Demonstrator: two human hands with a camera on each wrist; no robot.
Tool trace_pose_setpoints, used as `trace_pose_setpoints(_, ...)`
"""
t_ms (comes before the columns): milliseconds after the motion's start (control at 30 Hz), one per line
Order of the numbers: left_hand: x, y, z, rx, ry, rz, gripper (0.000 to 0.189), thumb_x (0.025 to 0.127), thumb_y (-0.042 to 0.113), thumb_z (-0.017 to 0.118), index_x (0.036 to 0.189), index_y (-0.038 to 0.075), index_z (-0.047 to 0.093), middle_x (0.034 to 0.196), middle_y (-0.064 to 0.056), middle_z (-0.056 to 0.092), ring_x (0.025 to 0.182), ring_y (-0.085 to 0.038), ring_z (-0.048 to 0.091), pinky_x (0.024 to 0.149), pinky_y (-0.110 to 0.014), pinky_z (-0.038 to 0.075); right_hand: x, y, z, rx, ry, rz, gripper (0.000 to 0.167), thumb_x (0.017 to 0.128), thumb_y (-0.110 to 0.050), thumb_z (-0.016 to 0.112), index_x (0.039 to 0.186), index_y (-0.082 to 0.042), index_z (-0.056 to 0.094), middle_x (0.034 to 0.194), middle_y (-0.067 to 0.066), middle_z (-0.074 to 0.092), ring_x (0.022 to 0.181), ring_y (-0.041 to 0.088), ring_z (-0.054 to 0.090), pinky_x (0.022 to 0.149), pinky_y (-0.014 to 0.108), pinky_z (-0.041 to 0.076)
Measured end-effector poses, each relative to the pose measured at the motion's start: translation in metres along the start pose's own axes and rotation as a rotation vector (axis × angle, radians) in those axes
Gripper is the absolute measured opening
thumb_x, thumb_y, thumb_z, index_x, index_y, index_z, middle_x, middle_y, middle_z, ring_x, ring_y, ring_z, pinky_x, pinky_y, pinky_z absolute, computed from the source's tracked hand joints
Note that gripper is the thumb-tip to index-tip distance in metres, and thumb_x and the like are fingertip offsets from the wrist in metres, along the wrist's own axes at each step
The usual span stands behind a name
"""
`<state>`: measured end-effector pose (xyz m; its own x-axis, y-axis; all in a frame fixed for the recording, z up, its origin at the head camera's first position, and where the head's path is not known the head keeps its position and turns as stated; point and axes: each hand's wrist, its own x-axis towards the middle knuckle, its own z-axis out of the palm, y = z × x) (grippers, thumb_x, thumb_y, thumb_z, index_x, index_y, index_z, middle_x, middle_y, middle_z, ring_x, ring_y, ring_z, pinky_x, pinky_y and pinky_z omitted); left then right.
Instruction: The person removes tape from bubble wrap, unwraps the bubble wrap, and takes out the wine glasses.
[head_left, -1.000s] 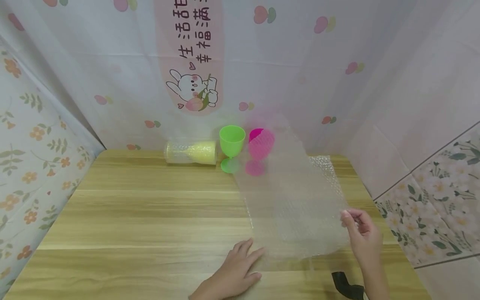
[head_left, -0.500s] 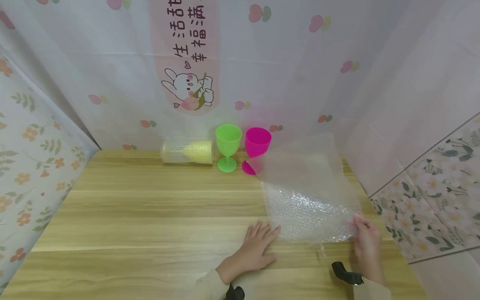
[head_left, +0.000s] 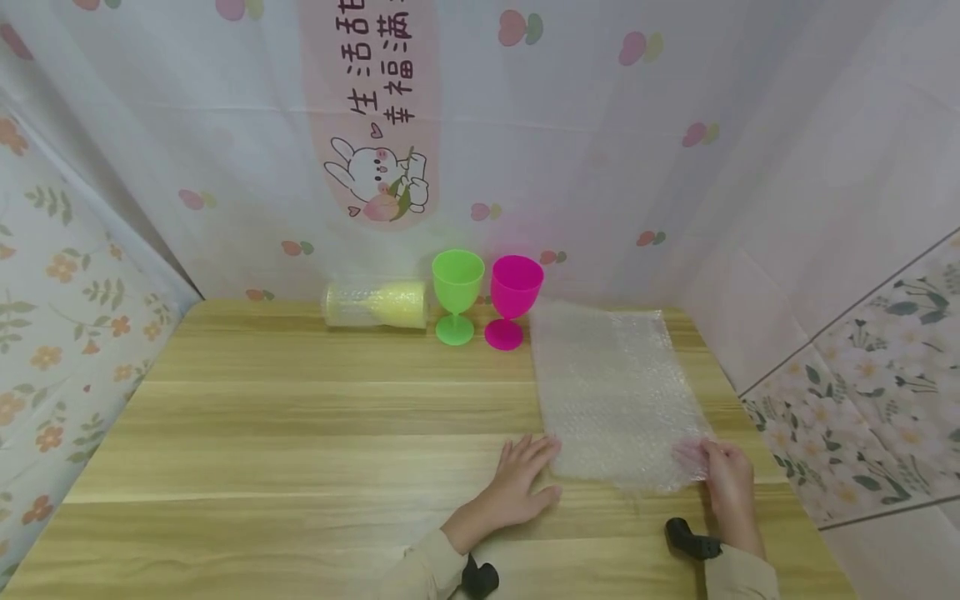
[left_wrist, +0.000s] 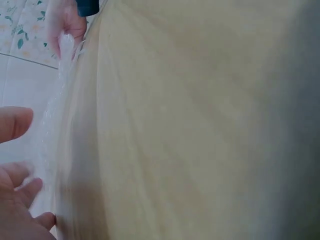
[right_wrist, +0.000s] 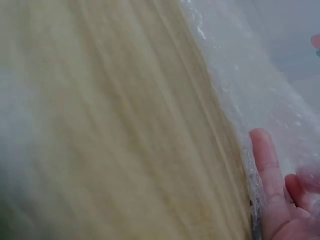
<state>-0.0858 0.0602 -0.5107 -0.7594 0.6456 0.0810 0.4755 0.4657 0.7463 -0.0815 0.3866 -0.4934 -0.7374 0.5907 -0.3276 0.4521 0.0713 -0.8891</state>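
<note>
A clear bubble wrap sheet (head_left: 611,383) lies on the right part of the wooden table. My right hand (head_left: 727,482) pinches its near right corner, some fingers showing through the film; in the right wrist view the thumb (right_wrist: 267,160) lies along its edge. With fingers spread, my left hand (head_left: 520,487) touches the sheet's near left corner. Beyond the sheet's far left corner stands a pink goblet (head_left: 517,283), upright. A green goblet (head_left: 457,279) is upright to its left. Farther left, a yellow goblet (head_left: 397,304) lies on its side, rolled in bubble wrap.
The wooden table (head_left: 300,433) ends at a patterned curtain (head_left: 600,167) behind the goblets. A tiled wall (head_left: 862,400) borders it on the right and floral cloth (head_left: 67,350) on the left. Black wrist mounts (head_left: 693,542) sit on both forearms.
The sheet's far end has come down from in front of the pink goblet and now lies flat, leaving that goblet fully visible. The left hand has shifted forward and right to the sheet's corner.
</note>
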Motion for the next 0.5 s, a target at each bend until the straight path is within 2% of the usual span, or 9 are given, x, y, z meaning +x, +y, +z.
trace_pose_setpoints(133, 0.004, 0.0, 0.0, 0.051, -0.015, -0.036, 0.063, 0.092, 0.03, 0.05, 0.146, 0.007, 0.028, 0.151, -0.012, 0.029, 0.14, -0.038, 0.018, 0.111, -0.061, 0.01, 0.003, -0.001, 0.001, -0.121, 0.025, -0.026, 0.047, 0.096, -0.033, 0.044, 0.118, 0.009, 0.045, 0.089, -0.005, 0.05, 0.069, -0.004, 0.047, 0.057, 0.014, 0.044)
trace_pose_setpoints(267, 0.006, 0.003, 0.002, 0.149, -0.004, -0.063, 0.062, 0.093, 0.03, 0.051, 0.146, 0.007, 0.028, 0.15, -0.012, 0.029, 0.14, -0.036, 0.019, 0.111, -0.059, 0.013, 0.007, -0.006, 0.002, -0.105, -0.047, -0.054, 0.044, 0.098, -0.029, 0.041, 0.121, 0.008, 0.042, 0.077, -0.01, 0.061, 0.062, -0.002, 0.057, 0.057, 0.017, 0.05)
trace_pose_setpoints(333, 0.006, 0.005, 0.003, 0.198, 0.015, -0.071, 0.061, 0.093, 0.029, 0.051, 0.145, 0.007, 0.03, 0.15, -0.012, 0.03, 0.14, -0.036, 0.021, 0.111, -0.059, 0.015, 0.011, -0.01, 0.001, -0.148, -0.081, -0.076, 0.046, 0.098, -0.028, 0.04, 0.122, 0.011, 0.04, 0.072, -0.008, 0.062, 0.059, 0.0, 0.059, 0.056, 0.02, 0.052)
trace_pose_setpoints(400, 0.006, 0.006, 0.004, 0.228, 0.034, -0.073, 0.06, 0.093, 0.028, 0.051, 0.144, 0.006, 0.031, 0.148, -0.012, 0.032, 0.139, -0.036, 0.022, 0.11, -0.058, 0.017, 0.015, -0.013, -0.001, -0.237, -0.082, -0.094, 0.053, 0.097, -0.03, 0.041, 0.126, 0.014, 0.037, 0.079, 0.002, 0.062, 0.057, 0.004, 0.057, 0.054, 0.023, 0.053)
trace_pose_setpoints(500, 0.007, 0.007, 0.005, 0.247, 0.056, -0.073, 0.058, 0.093, 0.027, 0.052, 0.144, 0.005, 0.033, 0.146, -0.013, 0.034, 0.137, -0.035, 0.024, 0.111, -0.057, 0.018, 0.02, -0.019, -0.005, -0.398, -0.032, -0.132, 0.062, 0.094, -0.034, 0.045, 0.13, 0.015, 0.034, 0.087, 0.017, 0.058, 0.055, 0.006, 0.051, 0.049, 0.024, 0.049)
